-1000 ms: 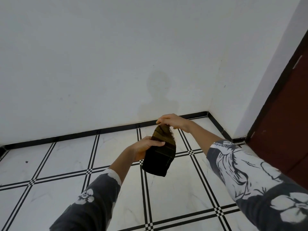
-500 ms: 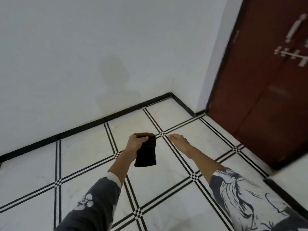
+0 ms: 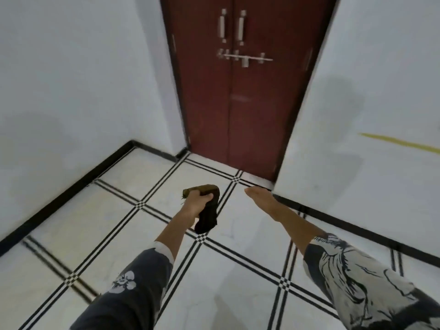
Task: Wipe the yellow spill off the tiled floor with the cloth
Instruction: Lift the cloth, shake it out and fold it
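Note:
My left hand grips a dark folded cloth with an olive-brown top edge, held in the air above the white tiled floor. The cloth hangs down from my fist. My right hand is stretched forward to the right of the cloth, fingers straight and holding nothing. No yellow spill shows on the floor tiles in view. A yellow streak runs across the white wall at the far right.
A dark red double door with metal handles and a latch stands straight ahead. White walls with black skirting close in on the left and right. Black double lines cross the tiles.
The view has swung right, bringing the red door to the centre. My right hand let go of the cloth and moved aside; my left hand alone keeps holding it.

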A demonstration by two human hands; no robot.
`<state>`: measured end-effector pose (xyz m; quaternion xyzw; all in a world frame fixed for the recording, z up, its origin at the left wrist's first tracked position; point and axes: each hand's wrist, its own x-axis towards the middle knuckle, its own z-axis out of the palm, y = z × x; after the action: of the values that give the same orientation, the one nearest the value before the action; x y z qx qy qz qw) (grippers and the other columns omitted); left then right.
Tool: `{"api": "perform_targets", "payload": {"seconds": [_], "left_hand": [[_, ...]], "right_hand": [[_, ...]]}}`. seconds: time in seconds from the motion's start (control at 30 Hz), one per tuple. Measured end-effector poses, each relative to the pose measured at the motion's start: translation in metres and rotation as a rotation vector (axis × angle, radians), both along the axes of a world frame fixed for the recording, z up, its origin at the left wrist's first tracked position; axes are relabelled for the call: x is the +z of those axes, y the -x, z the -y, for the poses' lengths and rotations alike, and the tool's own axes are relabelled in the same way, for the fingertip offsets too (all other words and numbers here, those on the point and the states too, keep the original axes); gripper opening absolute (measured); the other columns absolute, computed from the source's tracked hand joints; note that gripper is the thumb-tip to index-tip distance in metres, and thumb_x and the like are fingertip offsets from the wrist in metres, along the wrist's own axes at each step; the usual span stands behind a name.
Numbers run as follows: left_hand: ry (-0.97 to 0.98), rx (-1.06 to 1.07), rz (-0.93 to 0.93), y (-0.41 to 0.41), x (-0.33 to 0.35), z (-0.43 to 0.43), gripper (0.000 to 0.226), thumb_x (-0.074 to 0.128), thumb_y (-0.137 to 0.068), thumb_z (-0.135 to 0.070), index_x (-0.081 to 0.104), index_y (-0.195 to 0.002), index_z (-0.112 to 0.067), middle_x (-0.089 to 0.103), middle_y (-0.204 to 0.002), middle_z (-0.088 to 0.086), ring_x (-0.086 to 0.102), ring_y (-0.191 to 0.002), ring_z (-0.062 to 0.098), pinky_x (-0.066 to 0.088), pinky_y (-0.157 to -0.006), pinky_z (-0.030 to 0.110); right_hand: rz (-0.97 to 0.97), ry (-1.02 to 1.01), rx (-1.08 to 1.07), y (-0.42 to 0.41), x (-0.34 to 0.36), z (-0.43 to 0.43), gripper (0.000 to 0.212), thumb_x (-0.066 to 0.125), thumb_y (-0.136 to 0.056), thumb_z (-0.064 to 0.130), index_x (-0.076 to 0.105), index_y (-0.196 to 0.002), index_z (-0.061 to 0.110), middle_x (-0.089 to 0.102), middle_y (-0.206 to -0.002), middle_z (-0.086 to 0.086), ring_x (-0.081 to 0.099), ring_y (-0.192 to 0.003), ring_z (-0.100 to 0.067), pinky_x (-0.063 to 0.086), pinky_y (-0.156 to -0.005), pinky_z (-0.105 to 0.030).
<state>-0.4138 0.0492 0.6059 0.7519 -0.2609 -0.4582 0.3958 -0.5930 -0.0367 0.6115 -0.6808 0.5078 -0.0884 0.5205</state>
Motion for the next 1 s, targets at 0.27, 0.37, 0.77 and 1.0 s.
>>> {"api": "perform_targets", "payload": {"seconds": [0.27,0.37,0.77,1.0], "left_hand": [[0.093,-0.330,0.002,0.263,0.019,0.171,0.034,0.049,-0.096,-0.017,0.050,-0.129,-0.007,0.057,-0.124,0.014,0.055,-0.112,0.030,0.049,-0.092,0.043],[0.113,-0.481,0.044,0.350,0.031,0.227,0.035,0.046,-0.097,-0.017,0.048,-0.131,-0.008,0.055,-0.127,0.013,0.054,-0.114,0.029,0.048,-0.094,0.042],[0.189,-0.767,0.034,0.583,0.047,0.434,0.034,0.047,-0.097,-0.021,0.048,-0.130,-0.015,0.058,-0.125,0.009,0.056,-0.112,0.028,0.053,-0.083,0.044],[0.254,-0.754,0.007,0.688,0.062,0.565,0.038,0.050,-0.096,-0.023,0.044,-0.132,-0.011,0.053,-0.129,0.011,0.053,-0.115,0.030,0.053,-0.081,0.041]], "right_hand": [[-0.003,0.063,-0.349,0.265,0.013,0.117,0.046,0.039,-0.098,0.032,0.047,-0.131,0.001,0.047,-0.138,-0.015,0.042,-0.127,-0.031,0.031,-0.106,-0.037],[0.050,0.059,-0.486,0.347,0.022,0.150,0.047,0.038,-0.098,0.033,0.046,-0.131,0.000,0.049,-0.135,-0.014,0.043,-0.125,-0.031,0.033,-0.103,-0.038],[-0.029,0.172,-0.668,0.569,0.022,0.300,0.051,0.037,-0.097,0.040,0.045,-0.132,0.004,0.045,-0.140,-0.014,0.042,-0.128,-0.030,0.032,-0.104,-0.037],[-0.116,0.212,-0.801,0.658,0.018,0.407,0.051,0.038,-0.097,0.041,0.040,-0.138,0.010,0.045,-0.141,-0.011,0.041,-0.130,-0.028,0.032,-0.106,-0.036]]}}
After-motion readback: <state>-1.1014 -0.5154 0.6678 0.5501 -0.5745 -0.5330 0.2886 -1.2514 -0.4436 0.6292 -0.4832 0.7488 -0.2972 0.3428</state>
